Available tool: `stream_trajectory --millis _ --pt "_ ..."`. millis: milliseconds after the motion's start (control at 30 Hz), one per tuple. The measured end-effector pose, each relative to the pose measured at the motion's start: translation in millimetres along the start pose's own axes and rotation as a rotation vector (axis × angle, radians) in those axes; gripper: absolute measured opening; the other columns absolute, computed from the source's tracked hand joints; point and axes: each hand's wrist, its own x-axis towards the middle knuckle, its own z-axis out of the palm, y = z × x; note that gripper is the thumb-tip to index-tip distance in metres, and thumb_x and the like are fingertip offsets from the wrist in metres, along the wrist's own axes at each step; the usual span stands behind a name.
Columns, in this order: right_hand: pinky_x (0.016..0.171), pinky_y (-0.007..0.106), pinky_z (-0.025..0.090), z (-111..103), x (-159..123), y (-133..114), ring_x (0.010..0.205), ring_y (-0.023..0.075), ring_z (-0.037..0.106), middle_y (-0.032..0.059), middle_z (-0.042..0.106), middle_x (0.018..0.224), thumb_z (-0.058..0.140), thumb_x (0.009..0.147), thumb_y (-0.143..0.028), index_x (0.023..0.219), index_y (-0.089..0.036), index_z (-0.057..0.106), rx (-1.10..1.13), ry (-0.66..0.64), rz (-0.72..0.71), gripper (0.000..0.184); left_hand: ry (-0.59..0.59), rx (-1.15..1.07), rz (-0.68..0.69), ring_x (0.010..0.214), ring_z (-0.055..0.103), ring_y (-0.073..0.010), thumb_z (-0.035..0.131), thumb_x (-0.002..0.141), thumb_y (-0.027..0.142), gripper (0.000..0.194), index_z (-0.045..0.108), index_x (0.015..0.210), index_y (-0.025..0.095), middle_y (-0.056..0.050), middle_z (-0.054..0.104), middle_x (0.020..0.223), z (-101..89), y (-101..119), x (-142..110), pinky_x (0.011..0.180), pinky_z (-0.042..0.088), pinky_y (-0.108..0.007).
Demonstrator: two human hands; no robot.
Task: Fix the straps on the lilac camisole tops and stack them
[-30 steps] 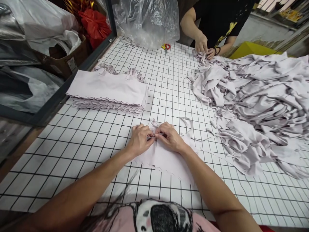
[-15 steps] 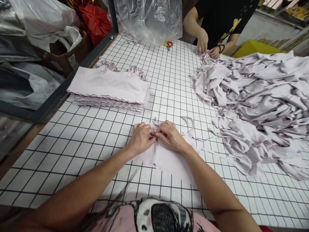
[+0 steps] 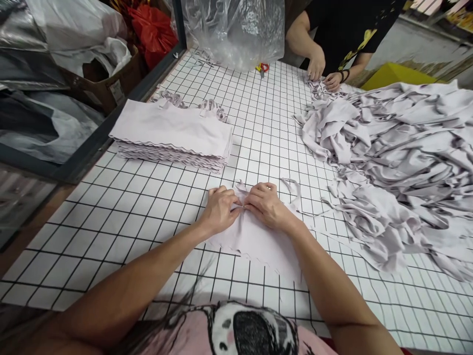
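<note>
Pale lilac fabric, a thin flat garment piece with a wavy lower edge (image 3: 264, 241), is pinched at its upper edge between thumb and fingers of my left hand (image 3: 220, 209) and, right beside it, of my right hand (image 3: 266, 204); the piece lies under my hands on a white table with a black grid (image 3: 148, 197); a narrow lilac strap (image 3: 296, 190) curls out past my right hand. Beyond my left hand sits a neat stack of folded lilac pieces (image 3: 173, 130); to the right spreads a large rumpled heap of lilac cloth (image 3: 414, 148), at whose far end a co-worker in a black shirt (image 3: 347, 29) handles fabric; red-and-yellow-handled scissors (image 3: 262, 68) lie near a clear plastic bag (image 3: 236, 34).
</note>
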Motion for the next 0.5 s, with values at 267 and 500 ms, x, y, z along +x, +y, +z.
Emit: stream_trajectory --millis 267,500 --pt "0.093 0.045 0.024 -21 7 15 0.092 0.0219 0.051 0.0023 0.063 0.082 0.052 0.095 -0.024 0.089 -0.026 0.066 -0.028 -0.056 -0.032 0.015 0.014 -0.036 0.01 0.091 0.055 -0.0218 0.067 0.083 0.03 0.01 0.068 0.079 0.021 -0.001 0.069 0.086 2.7 -6 0 0.088 0.033 -0.043" --pt "0.094 0.046 0.024 -35 15 28 0.093 0.0238 0.05 0.0027 0.062 0.081 0.057 0.088 -0.019 0.085 -0.028 0.069 0.003 -0.062 -0.022 0.015 -0.021 -0.038 0.02 0.09 0.054 -0.0218 0.064 0.085 0.03 0.01 0.069 0.082 0.022 -0.001 0.069 0.085 0.1 -8 0 0.087 0.033 -0.043"
